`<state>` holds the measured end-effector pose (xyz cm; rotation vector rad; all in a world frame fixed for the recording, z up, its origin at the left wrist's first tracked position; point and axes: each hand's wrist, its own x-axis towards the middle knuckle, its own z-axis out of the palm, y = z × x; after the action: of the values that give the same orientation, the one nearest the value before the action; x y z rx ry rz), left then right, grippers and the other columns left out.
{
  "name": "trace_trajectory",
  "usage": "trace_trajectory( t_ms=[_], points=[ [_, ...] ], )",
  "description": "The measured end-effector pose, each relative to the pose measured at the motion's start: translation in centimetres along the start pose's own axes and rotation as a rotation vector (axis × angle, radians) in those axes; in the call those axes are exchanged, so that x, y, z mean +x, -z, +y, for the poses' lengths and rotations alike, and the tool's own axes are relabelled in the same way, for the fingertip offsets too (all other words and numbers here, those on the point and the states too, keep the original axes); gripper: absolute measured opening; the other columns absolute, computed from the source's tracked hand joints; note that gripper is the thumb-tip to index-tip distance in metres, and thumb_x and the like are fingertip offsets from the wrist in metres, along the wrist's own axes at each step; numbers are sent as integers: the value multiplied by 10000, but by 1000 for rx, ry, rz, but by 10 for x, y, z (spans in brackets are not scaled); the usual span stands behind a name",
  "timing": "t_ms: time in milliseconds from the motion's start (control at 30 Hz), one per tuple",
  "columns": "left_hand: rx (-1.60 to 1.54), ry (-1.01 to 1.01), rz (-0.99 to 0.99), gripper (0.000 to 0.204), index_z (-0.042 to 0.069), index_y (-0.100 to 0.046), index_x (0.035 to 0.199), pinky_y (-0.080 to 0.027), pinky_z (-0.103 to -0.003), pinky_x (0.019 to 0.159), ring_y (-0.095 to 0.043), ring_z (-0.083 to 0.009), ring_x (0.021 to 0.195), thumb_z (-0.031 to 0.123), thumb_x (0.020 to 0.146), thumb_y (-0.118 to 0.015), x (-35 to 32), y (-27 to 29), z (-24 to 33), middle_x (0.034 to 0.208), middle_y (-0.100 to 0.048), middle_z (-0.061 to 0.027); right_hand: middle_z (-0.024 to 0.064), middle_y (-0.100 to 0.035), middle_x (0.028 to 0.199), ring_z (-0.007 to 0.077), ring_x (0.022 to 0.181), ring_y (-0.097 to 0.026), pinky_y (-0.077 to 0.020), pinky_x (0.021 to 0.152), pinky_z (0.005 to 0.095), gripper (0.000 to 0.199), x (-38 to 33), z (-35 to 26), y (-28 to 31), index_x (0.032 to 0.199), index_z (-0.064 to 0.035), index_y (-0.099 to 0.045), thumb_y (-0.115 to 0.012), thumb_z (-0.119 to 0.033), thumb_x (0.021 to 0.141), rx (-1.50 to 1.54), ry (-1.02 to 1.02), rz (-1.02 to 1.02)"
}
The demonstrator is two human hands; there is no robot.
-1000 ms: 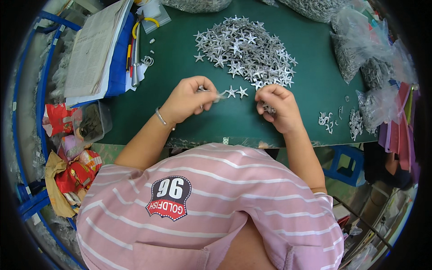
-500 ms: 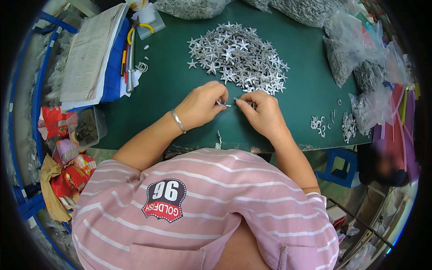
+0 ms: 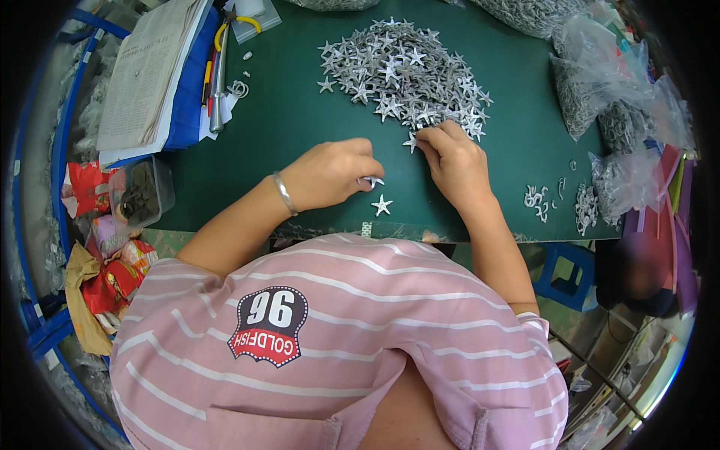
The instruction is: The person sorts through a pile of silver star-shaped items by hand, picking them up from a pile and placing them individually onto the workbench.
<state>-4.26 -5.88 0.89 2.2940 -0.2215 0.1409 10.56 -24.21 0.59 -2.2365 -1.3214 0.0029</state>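
Observation:
My left hand (image 3: 334,171), with a silver bangle at the wrist, is closed over the green mat. A small silver starfish-shaped metal piece (image 3: 373,181) pokes out from its fingertips. Just below them, another starfish piece (image 3: 382,205) lies flat on the mat. My right hand (image 3: 456,159) is at the near edge of a big heap of starfish pieces (image 3: 405,71). Its thumb and finger are pinched at a starfish piece (image 3: 411,142) there; the curled fingers hide part of the grip.
Plastic bags of metal pieces (image 3: 570,94) line the right side. Curved silver bits (image 3: 536,202) lie at the right. To the left are papers (image 3: 146,75) on a blue tray, yellow-handled pliers (image 3: 220,37) and a clear plastic tub (image 3: 161,191). A blue stool (image 3: 564,277) stands beyond the table's front edge.
My right hand has moved from near my left hand up and right to the heap's edge. A starfish piece now lies flat below my left hand, where a thin silver piece was seen nearer the edge.

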Motion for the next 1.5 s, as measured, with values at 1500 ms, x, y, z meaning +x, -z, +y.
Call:
trace_trajectory(
  t_ms=[1500],
  points=[
    [-2004, 688, 338, 205, 23, -591, 989, -522, -355, 795, -618, -213, 878, 184, 906, -493, 40, -23, 17, 1036, -633, -110, 94, -646, 892, 164, 775, -634, -516, 746, 269, 309, 15, -49, -19, 1188, -68, -566, -626, -133, 892, 1102, -437, 391]
  ],
)
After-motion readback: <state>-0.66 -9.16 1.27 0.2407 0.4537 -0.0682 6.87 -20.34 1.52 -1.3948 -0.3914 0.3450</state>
